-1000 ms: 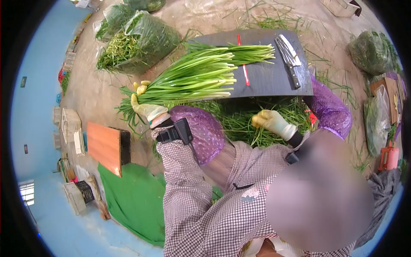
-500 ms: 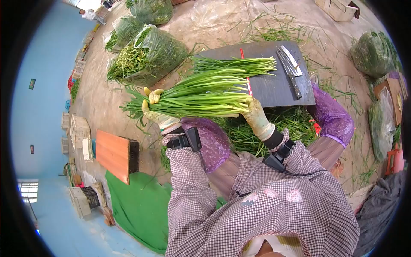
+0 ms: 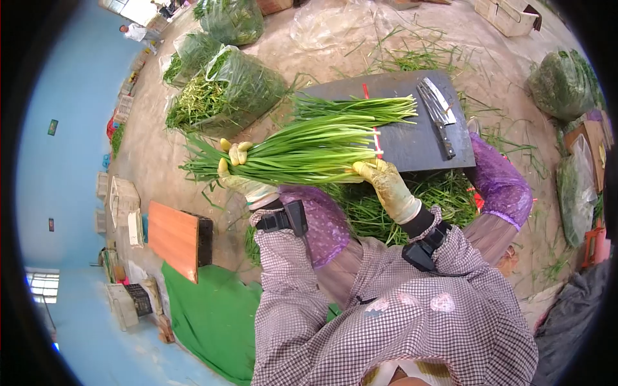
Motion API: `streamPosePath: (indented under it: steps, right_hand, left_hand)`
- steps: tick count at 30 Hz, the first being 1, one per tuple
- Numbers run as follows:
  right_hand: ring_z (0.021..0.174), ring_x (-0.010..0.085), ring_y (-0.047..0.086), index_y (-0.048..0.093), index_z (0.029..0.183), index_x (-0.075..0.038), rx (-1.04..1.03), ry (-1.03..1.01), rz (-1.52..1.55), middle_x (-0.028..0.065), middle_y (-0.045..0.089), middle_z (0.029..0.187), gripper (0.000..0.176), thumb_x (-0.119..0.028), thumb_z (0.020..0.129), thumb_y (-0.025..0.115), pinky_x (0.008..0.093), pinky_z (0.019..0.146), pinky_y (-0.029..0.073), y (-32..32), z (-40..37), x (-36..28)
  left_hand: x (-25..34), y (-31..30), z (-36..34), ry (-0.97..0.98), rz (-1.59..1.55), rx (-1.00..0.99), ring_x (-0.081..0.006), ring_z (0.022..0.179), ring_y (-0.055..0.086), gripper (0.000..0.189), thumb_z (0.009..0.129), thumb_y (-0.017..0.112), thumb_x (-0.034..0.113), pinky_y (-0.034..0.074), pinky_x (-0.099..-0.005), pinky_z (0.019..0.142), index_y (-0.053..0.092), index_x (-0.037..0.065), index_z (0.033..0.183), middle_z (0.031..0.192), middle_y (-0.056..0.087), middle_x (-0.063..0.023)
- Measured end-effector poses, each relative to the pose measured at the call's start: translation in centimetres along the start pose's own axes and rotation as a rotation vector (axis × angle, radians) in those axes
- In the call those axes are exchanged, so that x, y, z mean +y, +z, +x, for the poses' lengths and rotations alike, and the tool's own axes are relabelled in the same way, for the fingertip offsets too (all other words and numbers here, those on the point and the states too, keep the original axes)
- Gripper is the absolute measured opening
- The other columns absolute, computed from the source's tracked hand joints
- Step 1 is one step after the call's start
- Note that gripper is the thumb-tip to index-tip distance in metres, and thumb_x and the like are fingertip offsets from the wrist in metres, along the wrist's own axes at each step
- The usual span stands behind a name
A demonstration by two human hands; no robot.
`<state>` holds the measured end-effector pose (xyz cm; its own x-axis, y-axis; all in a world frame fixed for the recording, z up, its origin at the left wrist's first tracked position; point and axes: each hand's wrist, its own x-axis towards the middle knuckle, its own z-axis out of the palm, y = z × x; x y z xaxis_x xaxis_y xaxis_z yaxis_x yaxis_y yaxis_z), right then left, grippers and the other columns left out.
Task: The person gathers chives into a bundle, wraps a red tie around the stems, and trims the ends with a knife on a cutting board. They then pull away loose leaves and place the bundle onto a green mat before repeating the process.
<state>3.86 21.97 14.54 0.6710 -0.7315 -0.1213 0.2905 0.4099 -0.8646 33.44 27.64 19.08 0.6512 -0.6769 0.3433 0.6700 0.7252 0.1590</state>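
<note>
My left hand (image 3: 241,174), in a yellow and white glove, is wrapped round the leafy end of a bundle of long green stalks (image 3: 302,154). My gloved right hand (image 3: 389,186) is at the pale cut end, fingers pinched at the bundle's lower edge; what lies between them is too small to make out. Behind the bundle, a second bunch (image 3: 360,109) lies on a dark board (image 3: 418,145), beside a red strip (image 3: 365,91). A knife with a black handle (image 3: 444,140) and a wide blade rests on the board's right part.
Loose greens (image 3: 425,199) lie below the board, between my knees. Filled plastic bags (image 3: 238,90) stand at the back left, another bag (image 3: 561,83) at the right. An orange-brown panel (image 3: 172,238) and a green sheet (image 3: 212,315) are at the left. A person (image 3: 135,32) is far off.
The held bundle has come slightly lower in view. My right hand has shifted from the tips of the cut end to the bundle's lower edge, with its fingers now pointing left.
</note>
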Motion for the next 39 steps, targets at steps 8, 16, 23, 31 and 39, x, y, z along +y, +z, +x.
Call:
streamPosePath:
  steps: [8, 16, 23, 31, 39]
  right_hand:
    - [0.110, 0.0151, 0.061, 0.065, 0.122, -0.004, 0.151, -0.025, 0.536, 0.0048, 0.068, 0.120, 0.028, -0.021, 0.100, 0.066, 0.0325, 0.100, 0.045, -0.8, -0.5, 2.2]
    - [0.109, 0.0174, 0.063, 0.067, 0.115, -0.001, 0.211, -0.161, 0.204, 0.0121, 0.065, 0.128, 0.024, -0.021, 0.101, 0.064, 0.0329, 0.102, 0.047, -5.2, -7.1, -0.1]
    - [0.101, 0.0284, 0.069, 0.070, 0.117, -0.006, -0.425, 0.475, -1.613, 0.0124, 0.069, 0.117, 0.041, -0.037, 0.091, 0.068, 0.0391, 0.090, 0.054, -18.6, -11.6, 5.4]
    - [0.134, 0.0318, 0.052, 0.036, 0.154, 0.001, -0.487, -0.169, -0.148, 0.0224, 0.052, 0.146, 0.072, -0.035, 0.100, 0.066, 0.0433, 0.114, 0.040, -3.5, -4.4, -2.1]
    - [0.109, 0.0147, 0.064, 0.063, 0.121, -0.001, -0.180, -0.367, -0.276, 0.0064, 0.069, 0.119, 0.026, -0.014, 0.099, 0.067, 0.0322, 0.097, 0.051, -0.6, -4.5, 0.4]
  left_hand:
    - [0.5, -1.1, -0.2, 0.050, 0.153, 0.005, -0.0166, 0.081, 0.059, 0.034, 0.095, 0.057, 0.021, 0.053, -0.0336, 0.094, 0.065, 0.001, 0.121, 0.075, 0.056, 0.0004]
    - [1.1, -1.4, -0.3, 0.054, 0.059, 0.043, -0.0157, 0.080, 0.057, 0.035, 0.093, 0.058, 0.016, 0.052, -0.0336, 0.092, 0.062, -0.001, 0.124, 0.075, 0.055, 0.0004]
    - [2.6, 0.1, -0.4, 0.065, -0.067, 0.047, -0.0124, 0.079, 0.056, 0.038, 0.092, 0.062, 0.018, 0.051, -0.0281, 0.088, 0.062, 0.006, 0.128, 0.075, 0.055, 0.0015]
    - [1.1, 5.1, -1.3, -0.037, -0.149, -0.167, -0.0103, 0.068, 0.051, 0.040, 0.091, 0.062, 0.004, 0.052, -0.0257, 0.082, 0.056, -0.002, 0.130, 0.072, 0.050, 0.0015]
    - [2.6, 1.2, -4.6, -0.031, -0.081, 0.082, -0.0125, 0.079, 0.056, 0.039, 0.090, 0.063, 0.013, 0.051, -0.0289, 0.084, 0.063, 0.000, 0.126, 0.076, 0.057, 0.0015]
